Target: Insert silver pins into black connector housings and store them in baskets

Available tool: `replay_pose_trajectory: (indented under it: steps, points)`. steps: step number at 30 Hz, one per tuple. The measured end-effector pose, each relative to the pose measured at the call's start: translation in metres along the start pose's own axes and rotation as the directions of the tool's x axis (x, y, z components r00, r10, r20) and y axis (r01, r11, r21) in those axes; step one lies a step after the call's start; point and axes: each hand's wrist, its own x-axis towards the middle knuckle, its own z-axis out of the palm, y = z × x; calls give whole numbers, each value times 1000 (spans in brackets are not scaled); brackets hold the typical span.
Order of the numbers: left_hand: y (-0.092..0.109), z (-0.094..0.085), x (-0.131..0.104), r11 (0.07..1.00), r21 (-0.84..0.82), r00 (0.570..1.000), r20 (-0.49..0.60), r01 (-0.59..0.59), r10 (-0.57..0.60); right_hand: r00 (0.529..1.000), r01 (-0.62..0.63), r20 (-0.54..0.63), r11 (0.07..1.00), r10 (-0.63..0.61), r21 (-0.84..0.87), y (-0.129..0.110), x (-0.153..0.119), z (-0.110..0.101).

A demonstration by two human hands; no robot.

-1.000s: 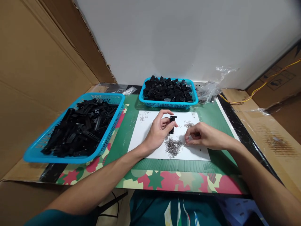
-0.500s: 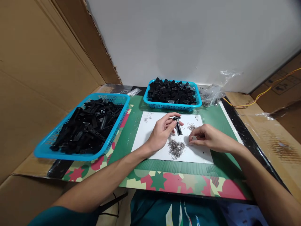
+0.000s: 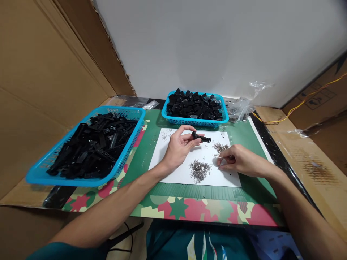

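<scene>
My left hand [image 3: 180, 146] grips a long black plastic part [image 3: 202, 137] above a white sheet [image 3: 168, 177]; the part points to the right. To its right, my right hand [image 3: 235, 159] has thumb and fingers pinched on a thin metal piece [image 3: 221, 157], too small to make out fully. A pile of small metal springs or clips [image 3: 200, 170] lies on the sheet between and below the hands. Another metal pile [image 3: 219, 148] lies just behind my right fingertips, and a few loose pieces [image 3: 166, 136] are scattered at the sheet's far left corner.
A blue basket [image 3: 31, 177] of long black parts stands on the left. A second blue basket [image 3: 195, 122] of small black parts stands behind the sheet. Plastic bags [image 3: 240, 108] and a yellow cable [image 3: 287, 117] are at the back right. Cardboard [image 3: 40, 72] walls the left side.
The black part in my left hand has turned from pointing down toward me to pointing right. My right hand keeps its pinch almost unchanged. The whole view has shifted slightly.
</scene>
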Motion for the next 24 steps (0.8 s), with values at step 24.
replay_pose_trajectory:
  steps: [24]
  points:
    - [10,12,-15,964,232,974,212,-132,82,897,209,-416,688,148,695,-24,20,31]
